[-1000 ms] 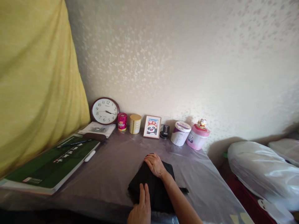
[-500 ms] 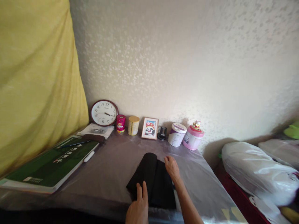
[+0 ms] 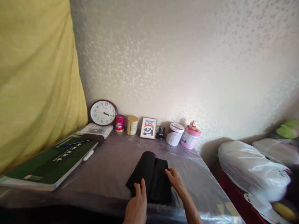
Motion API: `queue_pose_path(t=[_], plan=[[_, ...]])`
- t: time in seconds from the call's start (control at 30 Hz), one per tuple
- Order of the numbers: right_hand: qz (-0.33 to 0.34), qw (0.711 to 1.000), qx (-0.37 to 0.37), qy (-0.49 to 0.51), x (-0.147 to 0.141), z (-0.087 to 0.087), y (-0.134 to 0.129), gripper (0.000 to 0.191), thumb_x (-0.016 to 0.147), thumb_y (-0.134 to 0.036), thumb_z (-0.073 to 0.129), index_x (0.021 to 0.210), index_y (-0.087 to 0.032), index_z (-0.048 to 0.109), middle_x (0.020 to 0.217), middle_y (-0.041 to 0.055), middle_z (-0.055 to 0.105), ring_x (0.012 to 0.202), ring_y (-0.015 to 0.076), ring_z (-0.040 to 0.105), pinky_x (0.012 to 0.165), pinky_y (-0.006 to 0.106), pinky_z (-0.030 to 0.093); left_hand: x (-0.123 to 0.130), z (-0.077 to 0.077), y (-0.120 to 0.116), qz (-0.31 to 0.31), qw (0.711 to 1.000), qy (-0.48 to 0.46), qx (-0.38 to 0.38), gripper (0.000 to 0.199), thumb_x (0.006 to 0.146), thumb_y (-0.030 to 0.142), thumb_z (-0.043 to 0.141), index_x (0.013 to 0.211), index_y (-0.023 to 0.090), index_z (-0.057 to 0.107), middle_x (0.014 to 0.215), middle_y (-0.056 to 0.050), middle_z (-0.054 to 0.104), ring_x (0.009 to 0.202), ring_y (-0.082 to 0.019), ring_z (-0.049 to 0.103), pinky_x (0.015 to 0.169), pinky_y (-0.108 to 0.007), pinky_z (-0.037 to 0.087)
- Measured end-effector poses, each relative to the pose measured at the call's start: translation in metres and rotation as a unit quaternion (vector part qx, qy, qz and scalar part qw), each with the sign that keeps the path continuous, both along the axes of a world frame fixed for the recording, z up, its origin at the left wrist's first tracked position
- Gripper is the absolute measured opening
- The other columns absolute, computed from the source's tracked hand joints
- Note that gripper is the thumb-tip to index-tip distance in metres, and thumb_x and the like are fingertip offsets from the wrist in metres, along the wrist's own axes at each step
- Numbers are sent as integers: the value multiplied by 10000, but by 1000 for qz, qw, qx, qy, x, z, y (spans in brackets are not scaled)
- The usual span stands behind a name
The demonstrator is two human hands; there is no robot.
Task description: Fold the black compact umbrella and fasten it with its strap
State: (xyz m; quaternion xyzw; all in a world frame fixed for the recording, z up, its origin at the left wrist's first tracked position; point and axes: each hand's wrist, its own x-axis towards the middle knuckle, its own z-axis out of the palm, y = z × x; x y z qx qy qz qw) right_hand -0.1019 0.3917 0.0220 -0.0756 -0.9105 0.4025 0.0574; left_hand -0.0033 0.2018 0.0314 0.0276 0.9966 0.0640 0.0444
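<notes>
Plastic-covered table [image 3: 112, 174], lidded tubs [image 3: 174, 138] beyond folded black cloth [image 3: 161, 183]

Lids [image 3: 177, 127] hide contents; loosely splayed left hand [image 3: 136, 205] rests against cloth; half-curled right hand [image 3: 177, 181] touches its right edge, hold unclear.

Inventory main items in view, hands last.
Cloth: 1, black, front
Table: 1, grey, centre
Book: 1, green, left
Pen: 1, blue, left
Marker: 1, white, left
Unclear strip: 1, brown, left
Papers: uncounted, white, left
Clock: 1, white, rear left
Cans: 2, pink/yellow, rear
Frame: 1, tan, rear
Gadget: 1, black, rear
Tubs: 2, white/pink, rear right
Figurine: 1, gold, rear
Curtain: 1, yellow, left
Bags: 2+, white, right
Left hand: 1, bare, front
Right hand: 1, bare, front
</notes>
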Motion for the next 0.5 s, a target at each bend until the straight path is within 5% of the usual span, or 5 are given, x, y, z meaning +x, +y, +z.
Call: queue_pose_path(t=[0.17, 0.5], plan=[[-18, 996, -81, -44, -6, 10, -7, 284, 708, -385, 491, 861, -169, 596, 640, 13, 609, 517, 159, 568, 369, 224, 387, -1, 1, 0, 0, 1000, -10, -2, 752, 655, -116, 304, 1357, 135, 206, 1370, -219, 350, 740, -140, 665, 644, -210, 524], [95, 959, -267, 11, -30, 41, -53, 374, 651, -447, 581, 860, -137, 603, 544, -35, 544, 440, 87, 457, 398, 197, 307, 0, 9, 2, 5, 1000, -28, 0, 727, 676, -106, 300, 1355, 142, 223, 1354, -221, 370, 750, -138, 665, 651, -203, 517]])
